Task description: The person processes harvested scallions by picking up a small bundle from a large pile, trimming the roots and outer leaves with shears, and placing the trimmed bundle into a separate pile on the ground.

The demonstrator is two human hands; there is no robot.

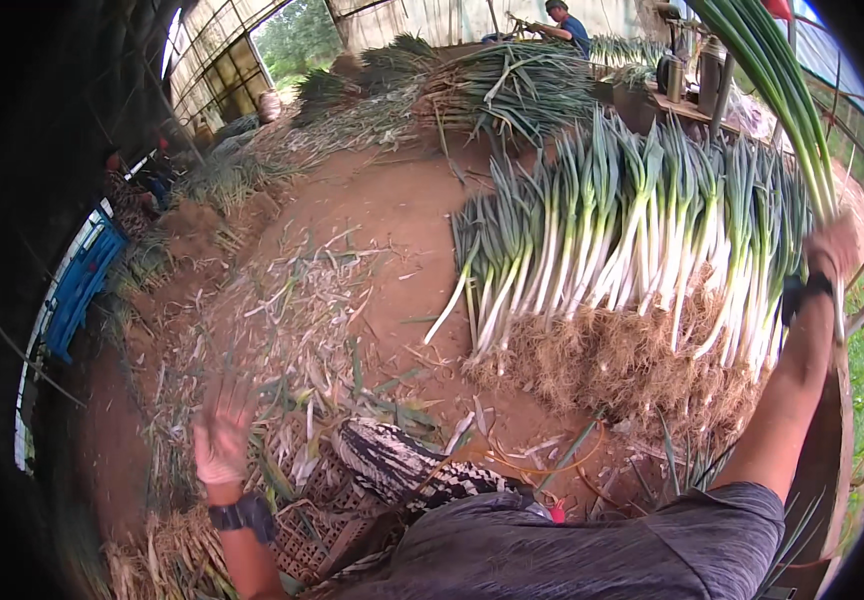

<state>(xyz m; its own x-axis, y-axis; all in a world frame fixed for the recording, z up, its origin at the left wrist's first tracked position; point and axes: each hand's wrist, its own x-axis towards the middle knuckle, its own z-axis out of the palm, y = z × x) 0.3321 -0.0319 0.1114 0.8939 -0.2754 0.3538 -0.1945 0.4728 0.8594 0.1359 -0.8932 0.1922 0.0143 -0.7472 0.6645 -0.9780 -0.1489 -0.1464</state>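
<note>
My right hand [832, 245] is raised at the far right, its fingers closed around a few long green onions [790, 90]. Their dark green leaves rise to the top edge of the view, and a white stalk hangs down below my wrist. Beside that arm lies a wide row of green onions [642, 210], white stalks toward me, with a mass of brown roots [612, 355] at the near end. At the lower left, my left hand [222, 435] is held out with its fingers spread and nothing in it; the fingertips are slightly blurred.
Peeled leaves and scraps [302, 300] litter the earth floor [402, 210]. A plastic crate [337, 515] stands by my patterned trouser leg. Beyond lie heaps of green onions [512, 85], and a person [564, 25] sits at the back. A blue rack [84, 275] stands at the left.
</note>
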